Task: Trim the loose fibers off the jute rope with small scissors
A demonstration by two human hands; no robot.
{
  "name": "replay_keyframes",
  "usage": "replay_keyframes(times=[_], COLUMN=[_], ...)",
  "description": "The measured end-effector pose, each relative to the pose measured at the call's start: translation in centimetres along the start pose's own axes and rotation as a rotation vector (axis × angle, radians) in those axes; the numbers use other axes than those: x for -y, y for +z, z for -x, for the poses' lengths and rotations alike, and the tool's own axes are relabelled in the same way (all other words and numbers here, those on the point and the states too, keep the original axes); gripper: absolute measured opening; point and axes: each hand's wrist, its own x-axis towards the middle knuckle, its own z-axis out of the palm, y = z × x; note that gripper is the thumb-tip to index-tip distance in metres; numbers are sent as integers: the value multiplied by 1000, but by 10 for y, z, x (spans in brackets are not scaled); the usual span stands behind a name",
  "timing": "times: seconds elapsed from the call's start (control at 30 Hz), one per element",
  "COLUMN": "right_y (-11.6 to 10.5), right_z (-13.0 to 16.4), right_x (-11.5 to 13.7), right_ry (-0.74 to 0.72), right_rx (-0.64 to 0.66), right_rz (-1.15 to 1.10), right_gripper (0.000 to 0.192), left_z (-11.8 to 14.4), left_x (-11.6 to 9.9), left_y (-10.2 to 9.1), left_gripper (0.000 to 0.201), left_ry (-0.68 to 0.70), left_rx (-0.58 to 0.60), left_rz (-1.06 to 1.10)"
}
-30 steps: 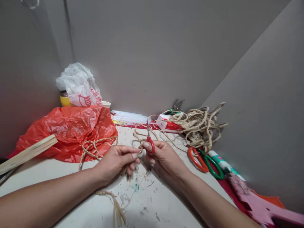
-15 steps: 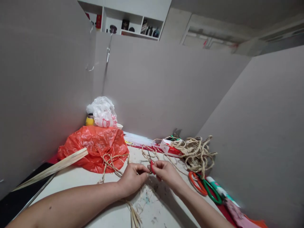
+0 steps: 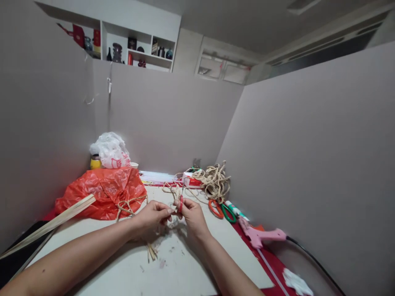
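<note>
My right hand [image 3: 193, 217] is closed on small red-handled scissors [image 3: 181, 204], whose thin blades point up and away from me. Close to its left, my left hand [image 3: 153, 216] pinches with thumb and fingertips. What sits in that pinch is too small to make out. Braided straw rope [image 3: 125, 206] lies just beyond my left wrist. Below that hand, loose straw ends [image 3: 152, 252] stick out over the white board [image 3: 182, 267]. Another piece of rope [image 3: 169, 188] lies behind my fingertips.
A red plastic bag [image 3: 101, 189] and pale flat strips [image 3: 74, 209] lie left. At the back right are a rope heap [image 3: 216, 181], orange-handled [image 3: 216, 209] and green-handled scissors [image 3: 228, 213]. A pink glue gun [image 3: 262, 236] with a black cord lies right. Grey partitions [image 3: 166, 119] enclose the table.
The head view has turned right and drawn back, bringing the glue gun into sight. Both hands stay close together, with the red-handled scissors still in my right hand.
</note>
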Motion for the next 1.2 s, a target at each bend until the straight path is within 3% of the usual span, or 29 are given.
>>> replay_keyframes(times=[0.13,0.37,0.67,0.97,1.2], right_y=[-1,-2,3,1,3], right_z=[0,-5,-2,0,0], right_x=[0,-13,-31,-28,-29], right_ry=[-27,0,102,81,9], right_rx=[-5,-62,-79,-110,-196], right_rz=[-57,-135,-148,-161,-140], right_gripper=[32,32,34,31,29], left_z=[0,-2,16,18,24], left_x=[-10,-23,9,22,19], left_y=[-3,-15,-8,-12,-9], left_gripper=[42,28,22,38,31], left_ry=[-19,-25,-42,-145,-170], left_rx=[25,-30,-172,-94,-74], left_rz=[-29,-146,-86,73,116])
